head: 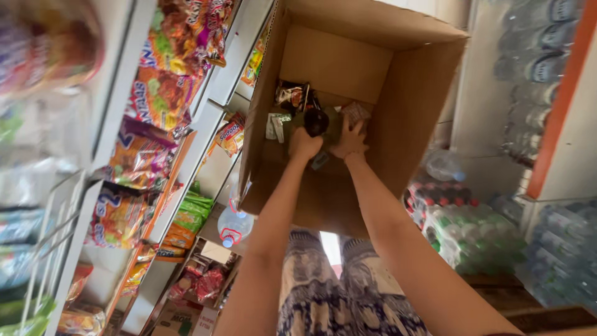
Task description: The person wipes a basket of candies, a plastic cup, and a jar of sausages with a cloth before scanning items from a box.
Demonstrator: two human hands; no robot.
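A big open cardboard box (410,112) stands in front of me, and both my arms reach down into it. My left hand (304,145) is closed around a dark bottle (316,121) near the bottom of the box. Beside it my right hand (350,140) rests with fingers spread on the pile of small packets (292,94) and sachets. More packets lie around both hands; what is under them is hidden.
Shelves on the left carry bright snack bags (163,93) and green packs (191,213). A large water jug (234,226) sits below the box. Shrink-wrapped packs of bottles (476,239) and stacked water bottles (535,74) fill the right side.
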